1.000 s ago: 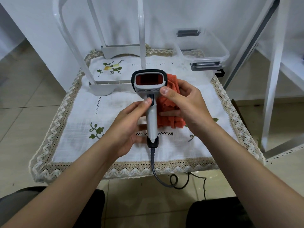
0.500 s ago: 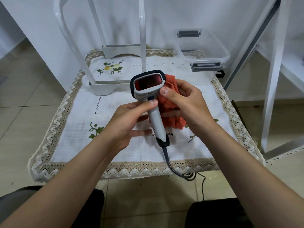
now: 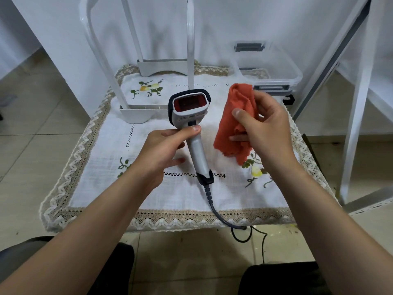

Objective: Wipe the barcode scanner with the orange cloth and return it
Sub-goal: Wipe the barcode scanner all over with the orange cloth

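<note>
So here's the bit that matters: your left hand (image 3: 163, 145) has its thumb and fingers wrapped round the grip of the scanner (image 3: 197, 149), just under the head, holding it up off the desk (image 3: 106, 167). The scanner's long axis runs from the head, up and away from you, down to the cord end nearer you and a touch to the right. So it's leaning rather than dead upright, with the red window facing back at you. Your right hand (image 3: 261, 126) is off to the right of it with the orange cloth (image 3: 234, 124) bunched between thumb and fingers, most of the cloth hanging on the side nearest the scanner. There's a clear gap between the two, nothing touching. So the cloth hand is the one that has to travel, and my guess is the move goes straight left onto the right flank of the head or the handle, while the left holds things steady. Wiping along the handle means following that lean, not going straight up and down. The cable (image 3: 214, 209) trails off the front edge of the desk toward the floor, so watch that it doesn't tug if you twist much. I can't tell where the scanner goes back to.
</note>
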`<state>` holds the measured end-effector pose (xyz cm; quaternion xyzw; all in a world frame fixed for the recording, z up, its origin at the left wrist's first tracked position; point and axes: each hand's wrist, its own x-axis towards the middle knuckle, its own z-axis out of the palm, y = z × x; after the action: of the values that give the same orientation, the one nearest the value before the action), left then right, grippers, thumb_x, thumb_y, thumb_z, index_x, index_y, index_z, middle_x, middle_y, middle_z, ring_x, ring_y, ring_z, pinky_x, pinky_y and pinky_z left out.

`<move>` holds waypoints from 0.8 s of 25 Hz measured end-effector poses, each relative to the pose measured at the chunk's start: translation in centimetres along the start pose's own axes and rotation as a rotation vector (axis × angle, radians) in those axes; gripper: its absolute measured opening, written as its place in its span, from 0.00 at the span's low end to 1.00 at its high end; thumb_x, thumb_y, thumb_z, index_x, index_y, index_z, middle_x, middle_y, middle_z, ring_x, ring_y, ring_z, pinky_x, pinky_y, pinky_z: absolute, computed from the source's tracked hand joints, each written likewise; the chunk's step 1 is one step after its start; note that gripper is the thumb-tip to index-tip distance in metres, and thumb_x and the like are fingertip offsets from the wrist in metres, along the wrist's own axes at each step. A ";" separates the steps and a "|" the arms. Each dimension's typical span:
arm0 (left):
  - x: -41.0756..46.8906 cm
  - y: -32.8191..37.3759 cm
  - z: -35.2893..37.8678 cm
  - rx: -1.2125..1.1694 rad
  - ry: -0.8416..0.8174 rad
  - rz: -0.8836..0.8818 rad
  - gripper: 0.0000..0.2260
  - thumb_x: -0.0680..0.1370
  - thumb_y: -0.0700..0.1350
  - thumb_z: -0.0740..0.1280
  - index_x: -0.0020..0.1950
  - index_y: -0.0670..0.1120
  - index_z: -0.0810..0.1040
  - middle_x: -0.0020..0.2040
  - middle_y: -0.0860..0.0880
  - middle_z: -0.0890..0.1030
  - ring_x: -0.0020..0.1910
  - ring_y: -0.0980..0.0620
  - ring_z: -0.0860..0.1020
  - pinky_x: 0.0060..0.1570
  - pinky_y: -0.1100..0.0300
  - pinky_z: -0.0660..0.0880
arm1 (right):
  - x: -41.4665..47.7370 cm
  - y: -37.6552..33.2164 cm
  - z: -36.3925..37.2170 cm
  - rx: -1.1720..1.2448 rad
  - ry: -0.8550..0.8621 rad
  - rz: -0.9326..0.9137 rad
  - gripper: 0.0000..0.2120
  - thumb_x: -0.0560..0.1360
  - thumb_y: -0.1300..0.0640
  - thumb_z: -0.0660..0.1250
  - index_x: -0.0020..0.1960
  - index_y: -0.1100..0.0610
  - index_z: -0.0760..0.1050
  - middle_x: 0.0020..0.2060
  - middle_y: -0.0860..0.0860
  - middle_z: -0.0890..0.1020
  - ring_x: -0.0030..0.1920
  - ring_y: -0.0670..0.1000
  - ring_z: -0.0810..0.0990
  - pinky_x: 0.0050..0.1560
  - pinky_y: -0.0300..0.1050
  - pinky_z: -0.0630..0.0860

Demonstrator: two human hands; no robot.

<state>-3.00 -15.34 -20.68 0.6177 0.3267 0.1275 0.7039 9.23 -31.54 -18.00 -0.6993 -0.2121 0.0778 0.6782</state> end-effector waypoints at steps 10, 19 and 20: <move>0.1 0.9 0.6 0.075 0.035 0.057 0.11 0.70 0.53 0.79 0.45 0.47 0.89 0.50 0.49 0.89 0.56 0.53 0.84 0.59 0.45 0.81 | -0.6 -3.2 -0.1 -0.385 -0.055 -0.451 0.12 0.73 0.55 0.77 0.54 0.52 0.80 0.41 0.40 0.82 0.40 0.44 0.83 0.42 0.47 0.81; -0.1 2.7 0.8 0.218 0.146 0.231 0.13 0.69 0.52 0.79 0.43 0.42 0.87 0.49 0.40 0.86 0.43 0.51 0.84 0.52 0.49 0.81 | -1.0 -4.7 -0.5 -0.533 -0.097 -0.522 0.11 0.76 0.58 0.69 0.54 0.47 0.85 0.30 0.38 0.80 0.31 0.45 0.80 0.35 0.50 0.80; 0.0 2.6 0.9 0.249 0.148 0.251 0.17 0.68 0.53 0.79 0.44 0.40 0.87 0.49 0.38 0.85 0.41 0.52 0.81 0.47 0.53 0.79 | -1.1 -4.9 -0.3 -0.566 -0.092 -0.547 0.12 0.75 0.56 0.68 0.55 0.47 0.85 0.32 0.41 0.81 0.33 0.47 0.81 0.36 0.51 0.80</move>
<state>-1.91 -15.55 -18.19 0.7250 0.3112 0.2182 0.5744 7.45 -32.34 -13.40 -0.7721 -0.4338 -0.1357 0.4441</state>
